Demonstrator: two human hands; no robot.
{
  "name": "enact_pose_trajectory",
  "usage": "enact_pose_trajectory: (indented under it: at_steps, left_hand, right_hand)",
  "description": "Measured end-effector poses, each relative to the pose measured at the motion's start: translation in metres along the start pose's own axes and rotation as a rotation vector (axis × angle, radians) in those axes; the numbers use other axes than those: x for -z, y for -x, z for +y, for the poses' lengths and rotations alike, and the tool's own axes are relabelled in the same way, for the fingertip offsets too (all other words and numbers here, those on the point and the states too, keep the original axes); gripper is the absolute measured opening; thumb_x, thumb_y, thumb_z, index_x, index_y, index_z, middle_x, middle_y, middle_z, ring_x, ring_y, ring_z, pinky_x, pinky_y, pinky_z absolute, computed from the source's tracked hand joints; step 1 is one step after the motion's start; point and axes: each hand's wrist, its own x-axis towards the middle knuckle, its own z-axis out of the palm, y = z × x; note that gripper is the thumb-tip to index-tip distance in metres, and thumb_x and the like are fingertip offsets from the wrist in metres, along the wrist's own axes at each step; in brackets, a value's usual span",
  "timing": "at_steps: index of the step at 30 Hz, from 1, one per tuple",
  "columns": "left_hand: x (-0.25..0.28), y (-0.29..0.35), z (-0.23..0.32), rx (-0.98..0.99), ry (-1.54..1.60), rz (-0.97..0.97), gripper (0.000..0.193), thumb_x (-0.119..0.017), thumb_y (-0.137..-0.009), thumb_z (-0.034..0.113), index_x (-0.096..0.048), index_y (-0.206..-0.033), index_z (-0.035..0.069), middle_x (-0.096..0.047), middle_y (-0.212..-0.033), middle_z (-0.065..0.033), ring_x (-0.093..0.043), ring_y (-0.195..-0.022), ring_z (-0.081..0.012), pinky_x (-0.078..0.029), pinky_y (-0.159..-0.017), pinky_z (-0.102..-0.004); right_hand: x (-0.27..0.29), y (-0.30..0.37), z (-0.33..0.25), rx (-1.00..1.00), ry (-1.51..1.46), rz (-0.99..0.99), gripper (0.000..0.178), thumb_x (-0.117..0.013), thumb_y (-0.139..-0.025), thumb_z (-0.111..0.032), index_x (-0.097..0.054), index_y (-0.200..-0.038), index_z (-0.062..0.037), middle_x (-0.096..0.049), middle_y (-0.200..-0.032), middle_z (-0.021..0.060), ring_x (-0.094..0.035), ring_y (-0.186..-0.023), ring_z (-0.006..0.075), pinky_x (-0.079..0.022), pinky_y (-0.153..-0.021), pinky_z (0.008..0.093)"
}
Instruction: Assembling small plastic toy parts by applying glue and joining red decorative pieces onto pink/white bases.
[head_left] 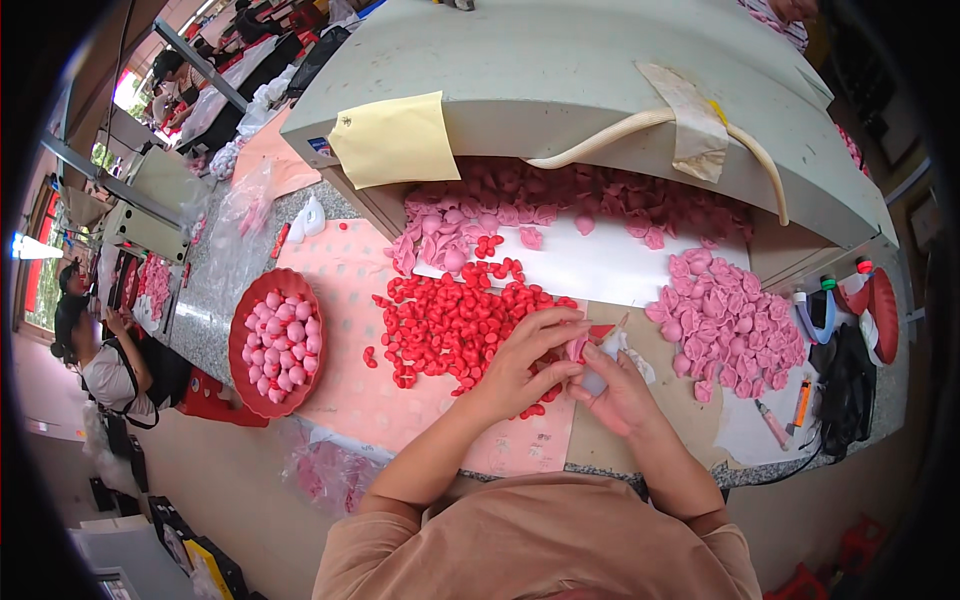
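Head view: pinches a small pink piece (577,348) between thumb and bent fingers of the left hand (535,362), nearly closed; curls the right hand (618,388) loosely around a whitish object (592,383), too hidden to identify, close to the pink piece; works at the right edge of a red heap (450,325), between a red bowl (280,408) of pink balls (287,345) and a pink pile (725,325)
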Motion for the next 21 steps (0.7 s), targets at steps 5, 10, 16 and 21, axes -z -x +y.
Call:
enact_pose_trajectory:
  at_steps: [5,10,16,21]
  left_hand:
    - [-0.005,0.013,0.016,0.746,0.809,0.008,0.045,-0.057,-0.089,0.009,-0.042,-0.131,0.006,-0.054,-0.114,-0.0121,-0.054,-0.098,-0.0182,-0.047,-0.078,-0.0304]
    - [-0.001,0.006,-0.005,0.672,1.363,0.351,0.038,-0.051,-0.094,0.018,-0.041,-0.128,0.005,-0.050,-0.125,-0.0141,-0.057,-0.103,-0.0219,-0.049,-0.089,-0.0358]
    - [-0.001,0.008,-0.006,0.792,1.542,0.313,0.043,-0.045,-0.096,0.033,-0.043,-0.129,0.004,-0.051,-0.125,-0.0120,-0.057,-0.085,-0.0174,-0.051,-0.072,-0.0298]
    - [-0.002,0.007,-0.003,0.904,1.620,0.254,0.044,-0.042,-0.097,0.032,-0.042,-0.129,0.002,-0.053,-0.123,-0.0120,-0.058,-0.085,-0.0153,-0.053,-0.073,-0.0286]
  right_hand:
    - [-0.004,0.004,-0.001,0.031,0.175,-0.054,0.026,-0.051,-0.095,-0.027,-0.053,-0.110,-0.0054,-0.059,-0.096,0.0050,-0.059,-0.076,0.0104,-0.046,-0.056,0.0249]
    - [-0.003,0.007,-0.020,0.175,0.698,-0.074,0.033,-0.045,-0.096,-0.031,-0.049,-0.112,-0.0020,-0.060,-0.095,0.0095,-0.059,-0.070,0.0130,-0.048,-0.055,0.0264]
    - [0.010,-0.002,-0.024,0.486,0.927,0.070,0.025,-0.063,-0.085,-0.008,-0.046,-0.103,-0.0040,-0.058,-0.092,0.0038,-0.054,-0.076,0.0069,-0.043,-0.064,0.0211]
    - [0.021,0.001,-0.031,0.495,0.998,0.015,0.028,-0.064,-0.086,-0.013,-0.045,-0.104,-0.0037,-0.056,-0.090,0.0033,-0.052,-0.078,0.0066,-0.042,-0.066,0.0199]
